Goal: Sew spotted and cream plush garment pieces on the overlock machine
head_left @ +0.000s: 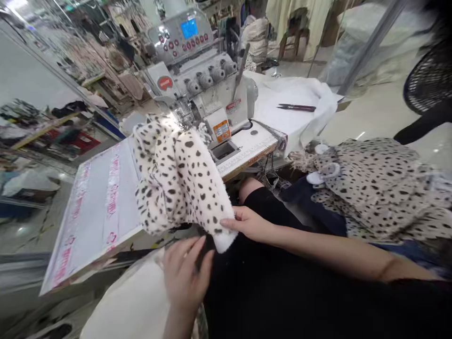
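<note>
At far left, a pale board (pixel 95 188) printed with pink bands extends the sewing surface; its outer edge slants toward the lower left, with floor showing beyond. Below it, a rounded white cloth (pixel 130 301) fills the lower foreground. The left hand (pixel 185 268), blurred, is loosely opened, grasping nothing, its fingertips near the lower fabric edge; contact cannot be told. The white spotted fabric (pixel 197 179) lies bunched across the board's right side, its upper part at the needle area of the sewing machine (pixel 197 61), its lower corner hanging past the front edge above the dark-clad lap. The right hand (pixel 249 223) pinches the fabric's right border between thumb and fingers, just below the ruled front edge of the machine bed (pixel 257 140). Farther right, a dark slender tool (pixel 296 108) rests on white material (pixel 300 89); a beige spotted pile (pixel 381 174) lies beside the lap, beneath a black fan (pixel 429 77).
</note>
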Available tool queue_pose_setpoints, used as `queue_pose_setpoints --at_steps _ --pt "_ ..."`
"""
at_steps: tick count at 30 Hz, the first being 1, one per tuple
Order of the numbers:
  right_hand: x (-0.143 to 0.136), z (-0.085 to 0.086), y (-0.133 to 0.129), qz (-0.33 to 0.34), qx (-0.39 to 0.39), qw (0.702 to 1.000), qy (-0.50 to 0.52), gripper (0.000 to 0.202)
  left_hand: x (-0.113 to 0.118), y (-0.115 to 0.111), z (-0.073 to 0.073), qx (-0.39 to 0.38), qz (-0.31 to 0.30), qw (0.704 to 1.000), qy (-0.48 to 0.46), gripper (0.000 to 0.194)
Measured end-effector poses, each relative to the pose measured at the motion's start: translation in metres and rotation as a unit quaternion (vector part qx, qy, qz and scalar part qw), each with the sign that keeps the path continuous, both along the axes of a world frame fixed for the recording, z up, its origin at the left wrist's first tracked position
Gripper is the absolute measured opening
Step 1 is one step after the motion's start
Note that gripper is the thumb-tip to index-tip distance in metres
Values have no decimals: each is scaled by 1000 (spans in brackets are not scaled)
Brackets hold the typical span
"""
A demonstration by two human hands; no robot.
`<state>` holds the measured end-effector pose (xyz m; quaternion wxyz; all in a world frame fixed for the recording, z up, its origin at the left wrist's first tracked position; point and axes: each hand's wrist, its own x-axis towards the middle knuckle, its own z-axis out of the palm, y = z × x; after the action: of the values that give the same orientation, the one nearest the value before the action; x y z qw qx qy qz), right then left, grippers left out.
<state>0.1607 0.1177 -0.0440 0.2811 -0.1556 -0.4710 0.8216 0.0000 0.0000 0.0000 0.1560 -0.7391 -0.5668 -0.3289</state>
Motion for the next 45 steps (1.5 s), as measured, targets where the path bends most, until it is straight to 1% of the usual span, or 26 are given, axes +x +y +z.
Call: queue_pose_setpoints --at_steps 2,4,8,10,13,16,18,25,30,34,39,45 --pt "3 6 -3 -9 22 1000 7 36 16 16 -1 -40 -38 998 -9 42" --pt "8 11 -4 -12 40 999 8 36 26 29 -3 -62 -66 996 -26 43" --pt "20 17 -6 -6 61 998 -7 34 29 42 -7 -60 -100 990 -84 37" --pt "25 18 -8 -3 66 998 -25 33 28 42 -6 -56 -107 986 -112 32" --pt "27 19 -11 -6 72 996 -48 35 29 38 3 -46 -107 983 -143 26" --pt "26 22 -14 2 65 996 -59 38 36 33 14 -47 -128 982 -130 26" --pt "25 25 -16 10 59 996 -66 39 41 31 18 -48 -141 983 -110 28" --pt "29 32 -14 27 34 994 -104 33 43 33 11 -54 -130 987 -73 31" --pt "31 31 -11 18 36 992 -121 29 45 32 13 -50 -131 987 -81 31" --pt "32 30 -10 10 29 991 -127 28 43 32 14 -55 -145 985 -72 28" --pt "29 27 -10 6 -1 993 -117 27 40 32 12 -64 -150 985 -52 29" --pt "26 25 -10 -6 -66 992 -107 24 41 33 8 -77 -140 986 -38 28"
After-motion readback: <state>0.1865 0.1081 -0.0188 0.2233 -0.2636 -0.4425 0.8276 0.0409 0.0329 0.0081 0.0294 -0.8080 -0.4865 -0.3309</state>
